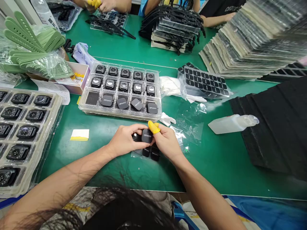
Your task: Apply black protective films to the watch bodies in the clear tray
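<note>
Between my hands is a smartwatch case [147, 136], its dark face up with pale lettering across it. My left hand [125, 139] grips its left side, thumb below and fingers above. Yellow finger cots cover fingertips of my right hand [167, 141], which pinches the watch's right edge. Beneath lies a sheet of black square stickers [154, 155], partly hidden by my hands. Beyond my hands a clear tray [115, 115] holds rows of watch cases; the front row shows lettered faces like the held one, the others turned back up.
Another watch tray [51, 127] stands at left, near green straps [43, 60]. A spray bottle [232, 124] lies at right by a black box [273, 127]. Black sticker sheets [203, 81], clear film [189, 121] and a sticky-note pad [80, 134] are around. Co-workers' hands [103, 4] work across the table.
</note>
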The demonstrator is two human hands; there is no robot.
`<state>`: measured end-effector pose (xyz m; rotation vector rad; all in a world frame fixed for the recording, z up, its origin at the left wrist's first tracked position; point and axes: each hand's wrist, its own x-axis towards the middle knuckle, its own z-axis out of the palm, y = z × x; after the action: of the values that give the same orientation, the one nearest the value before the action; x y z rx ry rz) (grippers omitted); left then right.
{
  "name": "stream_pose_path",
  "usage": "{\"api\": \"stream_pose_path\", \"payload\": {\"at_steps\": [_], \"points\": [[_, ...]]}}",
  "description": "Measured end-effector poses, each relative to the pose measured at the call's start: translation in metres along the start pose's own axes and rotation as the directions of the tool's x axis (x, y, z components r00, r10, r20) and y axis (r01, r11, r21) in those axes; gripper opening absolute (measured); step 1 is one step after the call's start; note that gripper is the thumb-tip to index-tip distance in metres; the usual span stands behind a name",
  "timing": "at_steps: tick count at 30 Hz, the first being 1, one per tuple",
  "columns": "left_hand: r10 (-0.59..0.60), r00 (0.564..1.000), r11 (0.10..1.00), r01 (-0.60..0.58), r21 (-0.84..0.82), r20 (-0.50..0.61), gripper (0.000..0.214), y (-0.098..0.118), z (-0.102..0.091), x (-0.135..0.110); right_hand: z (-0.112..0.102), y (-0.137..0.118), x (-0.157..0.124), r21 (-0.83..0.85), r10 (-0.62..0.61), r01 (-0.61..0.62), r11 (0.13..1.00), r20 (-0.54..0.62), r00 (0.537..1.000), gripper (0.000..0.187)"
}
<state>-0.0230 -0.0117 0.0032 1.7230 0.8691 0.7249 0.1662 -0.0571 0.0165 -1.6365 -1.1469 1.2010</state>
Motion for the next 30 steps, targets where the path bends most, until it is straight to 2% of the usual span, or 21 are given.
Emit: {"api": "stream_pose_path", "payload": {"at_steps": [4,8,13,16,18,19,21,23,24,25,26,28,30], "points": [[-0.023,1.0,1.0,0.023,-0.01,0.0,0.05,-0.001,-0.001,0.0,0.0,0.0,-0.001,0.052,0.016,-0.022,0.998,0.116,0.993,0.042],[-0.044,0.999,0.999,0.044,-0.021,0.007,0.047,-0.003,-0.001,0.001,0.005,0.001,0.002,-0.038,-0.044,0.044,0.998,-0.015,0.999,0.043],[0.013,1.0,1.0,-0.013,-0.009,-0.016,0.048,-0.002,0.001,-0.002,-0.002,0.001,-0.003,-0.082,-0.085,0.085,0.993,0.007,0.996,0.036],[0.047,0.995,0.999,-0.048,-0.011,-0.083,0.06,-0.003,0.005,-0.003,-0.011,-0.011,-0.002,-0.032,-0.132,0.128,0.991,-0.145,0.981,0.031],[0.045,0.993,0.998,-0.049,-0.033,-0.11,0.048,-0.006,0.008,-0.002,-0.009,-0.031,0.014,0.013,-0.184,0.193,0.981,-0.242,0.953,0.033],[0.05,0.994,0.998,-0.054,-0.041,-0.096,0.047,-0.008,0.009,-0.001,-0.002,-0.044,0.028,0.017,-0.219,0.23,0.973,-0.248,0.944,0.035],[0.069,0.996,0.996,-0.072,-0.048,-0.063,0.052,-0.013,0.01,0.001,0.024,-0.076,0.065,-0.046,-0.315,0.312,0.949,-0.16,0.936,0.038],[0.084,0.996,0.995,-0.086,-0.059,-0.029,0.056,-0.016,0.009,0.002,0.063,-0.107,0.106,-0.176,-0.419,0.408,0.896,-0.033,0.907,0.037],[0.085,0.996,0.994,-0.086,-0.067,-0.019,0.056,-0.017,0.009,0.002,0.084,-0.119,0.124,-0.204,-0.445,0.438,0.875,0.011,0.895,0.037],[0.08,0.997,0.994,-0.081,-0.076,-0.016,0.056,-0.017,0.009,0.002,0.104,-0.129,0.139,-0.206,-0.424,0.431,0.878,0.08,0.902,0.037],[0.074,0.997,0.994,-0.075,-0.084,-0.015,0.055,-0.017,0.009,0.002,0.12,-0.136,0.149,-0.215,-0.383,0.412,0.885,0.165,0.909,0.036],[0.061,0.998,0.995,-0.062,-0.083,-0.015,0.05,-0.017,0.009,0.003,0.14,-0.14,0.155,-0.321,-0.381,0.463,0.826,0.286,0.879,0.029],[0.047,0.999,0.998,-0.048,-0.038,-0.021,0.038,-0.017,0.009,0.003,0.143,-0.137,0.143,-0.439,-0.469,0.54,0.718,0.268,0.842,0.028]]}}
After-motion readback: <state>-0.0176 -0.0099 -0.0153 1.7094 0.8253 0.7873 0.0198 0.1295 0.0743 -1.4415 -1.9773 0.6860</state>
